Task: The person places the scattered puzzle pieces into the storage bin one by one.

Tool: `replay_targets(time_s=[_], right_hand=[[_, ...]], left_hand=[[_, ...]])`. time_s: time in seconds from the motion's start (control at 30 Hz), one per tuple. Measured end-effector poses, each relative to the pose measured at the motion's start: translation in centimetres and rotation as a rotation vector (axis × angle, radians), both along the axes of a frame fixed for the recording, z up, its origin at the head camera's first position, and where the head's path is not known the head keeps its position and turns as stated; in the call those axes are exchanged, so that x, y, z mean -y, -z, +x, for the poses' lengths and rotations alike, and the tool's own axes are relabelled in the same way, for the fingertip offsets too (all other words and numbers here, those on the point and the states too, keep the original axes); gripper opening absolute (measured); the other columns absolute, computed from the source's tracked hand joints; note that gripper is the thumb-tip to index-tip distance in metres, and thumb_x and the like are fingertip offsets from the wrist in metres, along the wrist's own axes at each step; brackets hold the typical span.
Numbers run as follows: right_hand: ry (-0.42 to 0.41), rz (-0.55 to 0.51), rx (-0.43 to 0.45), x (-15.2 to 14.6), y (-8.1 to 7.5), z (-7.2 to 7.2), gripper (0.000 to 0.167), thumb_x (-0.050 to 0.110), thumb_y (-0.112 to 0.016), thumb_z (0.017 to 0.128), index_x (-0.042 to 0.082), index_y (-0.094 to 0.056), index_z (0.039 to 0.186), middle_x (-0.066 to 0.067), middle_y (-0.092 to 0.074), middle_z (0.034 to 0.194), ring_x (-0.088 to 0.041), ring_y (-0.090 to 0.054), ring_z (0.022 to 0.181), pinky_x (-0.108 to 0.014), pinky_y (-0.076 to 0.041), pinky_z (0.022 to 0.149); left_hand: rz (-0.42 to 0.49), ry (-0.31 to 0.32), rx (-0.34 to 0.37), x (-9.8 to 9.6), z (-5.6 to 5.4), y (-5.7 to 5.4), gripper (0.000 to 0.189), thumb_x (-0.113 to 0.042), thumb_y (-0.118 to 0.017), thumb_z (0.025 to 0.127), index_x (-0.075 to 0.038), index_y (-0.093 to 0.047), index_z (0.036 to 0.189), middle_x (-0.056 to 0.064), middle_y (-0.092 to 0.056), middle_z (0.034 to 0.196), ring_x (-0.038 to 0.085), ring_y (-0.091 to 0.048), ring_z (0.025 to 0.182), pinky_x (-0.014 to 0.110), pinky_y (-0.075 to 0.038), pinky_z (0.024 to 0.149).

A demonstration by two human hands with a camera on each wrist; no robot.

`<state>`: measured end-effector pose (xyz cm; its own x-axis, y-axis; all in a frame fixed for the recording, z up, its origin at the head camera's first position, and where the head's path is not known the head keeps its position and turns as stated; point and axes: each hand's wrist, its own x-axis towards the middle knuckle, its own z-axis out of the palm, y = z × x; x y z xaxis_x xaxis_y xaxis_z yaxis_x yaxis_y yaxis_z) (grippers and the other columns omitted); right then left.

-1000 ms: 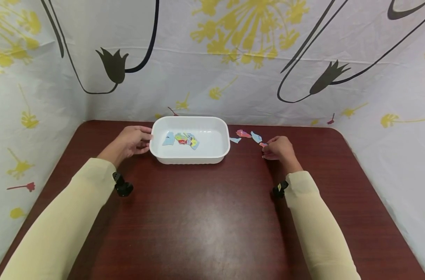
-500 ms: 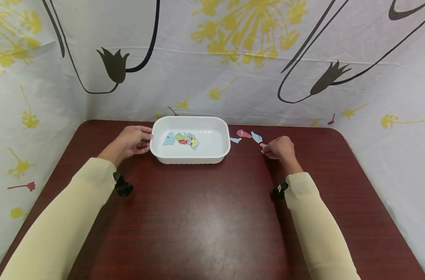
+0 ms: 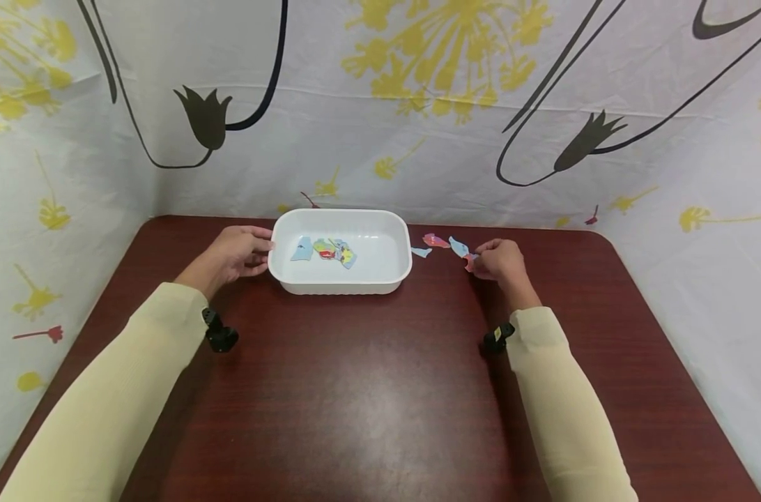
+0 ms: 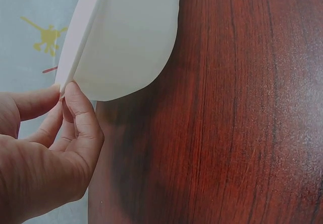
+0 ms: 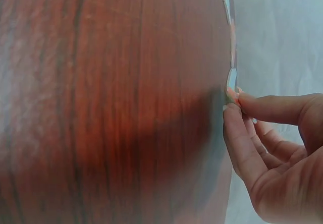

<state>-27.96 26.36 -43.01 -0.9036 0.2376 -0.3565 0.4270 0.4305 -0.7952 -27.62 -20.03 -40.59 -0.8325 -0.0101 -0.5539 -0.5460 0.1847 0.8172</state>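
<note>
In the head view my left hand (image 3: 236, 252) is at the left end of a white plastic tub (image 3: 339, 287). Its thumb and fingers pinch the tub's rim (image 4: 75, 57) in the left wrist view. Flat, irregular puzzle pieces with a map-like print (image 3: 335, 252) lie inside, beside a light blue one (image 3: 302, 249). To the right of the tub, my right hand (image 3: 501, 261) pinches a small pinkish puzzle piece (image 3: 470, 262) between thumb and fingertips, partly hidden by them. That piece (image 5: 232, 95) sits right against the end of a light blue puzzle piece (image 3: 458, 246).
A pink puzzle piece (image 3: 435, 240) and a small pale blue piece (image 3: 421, 252) lie between the tub and my right hand. The dark red wooden table (image 3: 355, 390) ends at a white patterned cloth (image 3: 456, 160) behind and at both sides.
My right hand has shifted slightly up and away, and the pinkish puzzle piece has turned in its fingers, more of it showing. The left hand and tub have stayed put.
</note>
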Motion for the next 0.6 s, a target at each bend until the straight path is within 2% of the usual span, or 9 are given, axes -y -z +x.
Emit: replay_targets(time_s=[0.13, 0.33, 0.5, 0.6], right_hand=[[-0.001, -0.028, -0.015, 0.1, -0.1, -0.2, 0.038, -0.003, -0.057, 0.089, 0.001, -0.059, 0.126, -0.013, -0.067, 0.091, -0.015, -0.068, 0.073, -0.035, -0.059, 0.075], [-0.019, -0.007, -0.011, 0.5, -0.4, -0.8, 0.042, -0.002, -0.05, 0.089, 0.006, -0.063, 0.128, -0.008, -0.064, 0.085, -0.013, -0.063, 0.069, -0.033, -0.059, 0.073], [-0.017, -0.016, 0.003, 0.9, -1.0, -1.0, 0.042, -0.003, -0.053, 0.088, 0.005, -0.062, 0.128, -0.013, -0.061, 0.105, -0.014, -0.063, 0.074, -0.036, -0.058, 0.079], [-0.004, -0.022, -0.006, 1.1, -1.3, -1.0, 0.041, -0.002, -0.056, 0.088, 0.003, -0.062, 0.128, -0.015, -0.06, 0.112, -0.017, -0.064, 0.078, -0.038, -0.057, 0.082]], left_hand=[[0.003, 0.002, -0.002, 0.0, 0.1, -0.1, 0.041, -0.015, -0.056, 0.099, -0.009, -0.048, 0.138, 0.006, -0.054, 0.107, 0.015, -0.055, 0.078, 0.026, -0.054, 0.07], [0.016, -0.004, -0.005, 0.0, 0.1, -0.1, 0.04, -0.014, -0.057, 0.098, -0.009, -0.049, 0.136, 0.005, -0.056, 0.103, 0.015, -0.056, 0.076, 0.026, -0.054, 0.069], [0.013, 0.005, -0.007, 0.1, 0.1, 0.0, 0.039, -0.014, -0.057, 0.098, -0.009, -0.049, 0.136, 0.004, -0.056, 0.103, 0.016, -0.056, 0.078, 0.026, -0.054, 0.07], [0.005, 0.015, -0.013, 0.2, 0.2, 0.0, 0.04, -0.015, -0.057, 0.098, -0.009, -0.049, 0.137, 0.005, -0.055, 0.105, 0.016, -0.056, 0.079, 0.026, -0.054, 0.07]])
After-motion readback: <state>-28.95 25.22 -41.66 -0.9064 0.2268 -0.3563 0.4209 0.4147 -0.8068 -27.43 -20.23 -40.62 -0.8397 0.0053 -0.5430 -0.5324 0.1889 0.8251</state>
